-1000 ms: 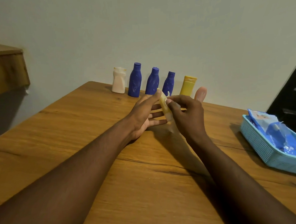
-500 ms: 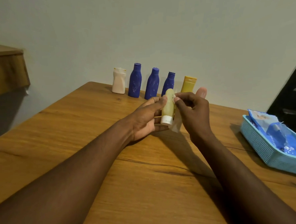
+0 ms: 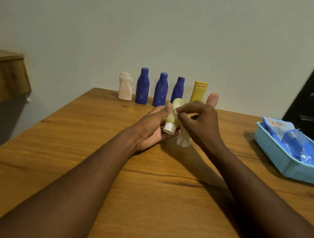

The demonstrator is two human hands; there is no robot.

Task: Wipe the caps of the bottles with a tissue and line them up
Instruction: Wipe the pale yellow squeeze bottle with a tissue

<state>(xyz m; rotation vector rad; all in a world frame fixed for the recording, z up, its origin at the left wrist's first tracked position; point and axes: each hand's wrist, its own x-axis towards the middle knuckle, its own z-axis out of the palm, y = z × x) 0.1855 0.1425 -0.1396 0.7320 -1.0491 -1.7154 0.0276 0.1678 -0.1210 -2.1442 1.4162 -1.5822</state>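
Pale yellow bottle (image 3: 173, 118): held above the wooden table (image 3: 97, 126), in front of the row, between both hands. It is tilted, with its white cap (image 3: 168, 128) pointing down and toward the camera and its rounded base pointing up toward the wall.

Left hand (image 3: 151, 128): grips the bottle, thumb on the upper side near the base, fingers underneath by the cap.

Right hand (image 3: 201, 123): fingertips pinch a white tissue (image 3: 183, 140) against the bottle's body, above the cap. The loose end of the tissue hangs below the hand, just beside the cap. The thumb sticks up, clear of the bottle.

Row at the far table edge, near the wall, all upright, left to right: white bottle (image 3: 125, 87), tall blue bottle (image 3: 142, 89), middle blue bottle (image 3: 160, 91), short blue bottle (image 3: 178, 91), yellow tube (image 3: 198, 92). Small gaps between neighbours. The held bottle overlaps the foot of the short blue bottle in view; contact cannot be judged.

Right side of table: light blue basket (image 3: 272, 152) holding blue and white packets (image 3: 291, 140).
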